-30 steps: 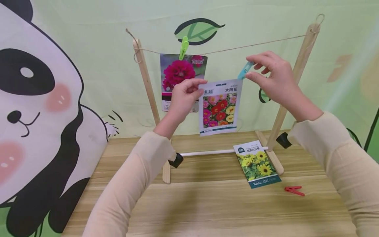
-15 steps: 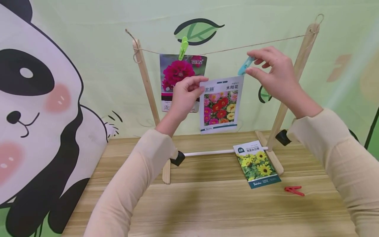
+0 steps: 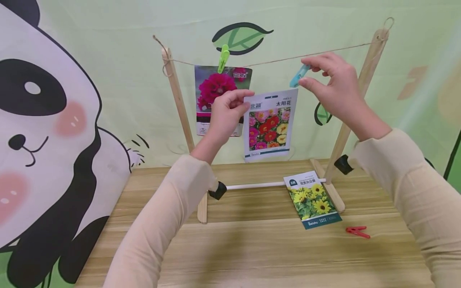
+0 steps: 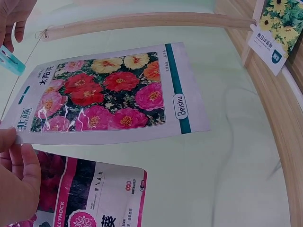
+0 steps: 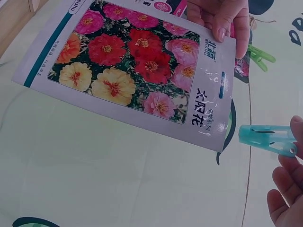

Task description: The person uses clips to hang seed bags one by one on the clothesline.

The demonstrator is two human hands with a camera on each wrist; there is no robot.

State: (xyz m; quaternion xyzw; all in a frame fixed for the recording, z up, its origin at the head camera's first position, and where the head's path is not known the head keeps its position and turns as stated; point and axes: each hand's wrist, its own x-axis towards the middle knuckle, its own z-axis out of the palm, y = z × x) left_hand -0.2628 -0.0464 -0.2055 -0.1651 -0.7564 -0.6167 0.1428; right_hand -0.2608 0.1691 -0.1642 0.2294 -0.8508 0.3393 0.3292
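My left hand [image 3: 227,113] pinches the upper left corner of a white seed packet [image 3: 270,124] printed with red, pink and yellow flowers, held upright below the string [image 3: 277,60]. Between thumb and fingers of my right hand [image 3: 333,82] is a blue clothespin [image 3: 299,76], just above the packet's upper right corner. In the right wrist view a small gap separates the clothespin [image 5: 266,138] from the packet [image 5: 137,61]. Behind my left hand, a magenta-flower seed packet [image 3: 217,90] hangs on the string under a green clothespin [image 3: 223,58].
Two wooden posts [image 3: 176,100] hold the string, with a white rod [image 3: 255,185] joining them low down. A sunflower seed packet [image 3: 312,200] leans by the right foot. A red clothespin [image 3: 358,231] lies on the table [image 3: 252,248]. Behind stands a panda-printed backdrop [image 3: 119,32].
Both hands have risen slightly, bringing the flower packet and the blue clothespin closer to the string. The hanging packet, sunflower packet and red clothespin have stayed put.
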